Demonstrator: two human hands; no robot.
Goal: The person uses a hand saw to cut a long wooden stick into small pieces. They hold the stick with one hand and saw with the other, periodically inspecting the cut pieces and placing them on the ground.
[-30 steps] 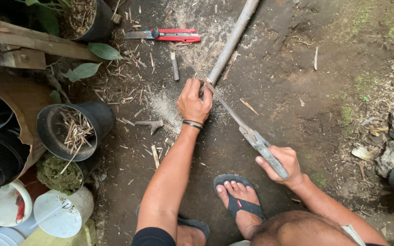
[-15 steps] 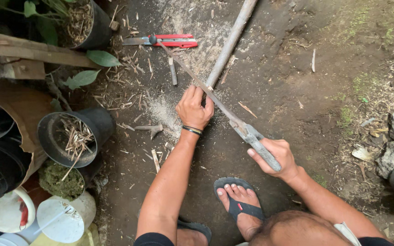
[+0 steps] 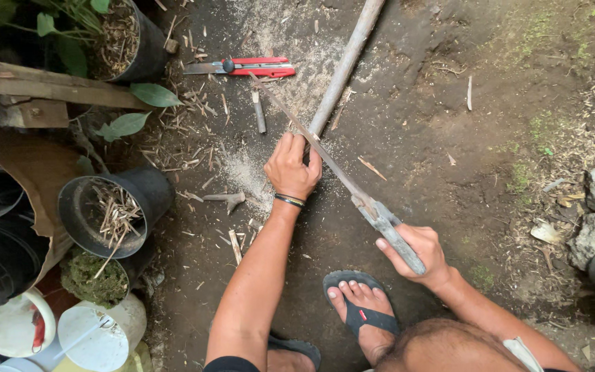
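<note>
While the left hand (image 3: 292,167) grips the lower end of the pole (image 3: 342,69) on the soil, fingers closed around it, the right hand (image 3: 414,251) clasps the saw (image 3: 339,176) handle; its blade crosses the pole just beside the left fingers (image 3: 309,160).

I see no label, no sign and no screen anywhere around my hands. The only things like packages are white plastic tubs (image 3: 101,337) with round rims, far to the left of my left hand (image 3: 292,167) and below it, at the lower left corner, one with a red mark.
</note>
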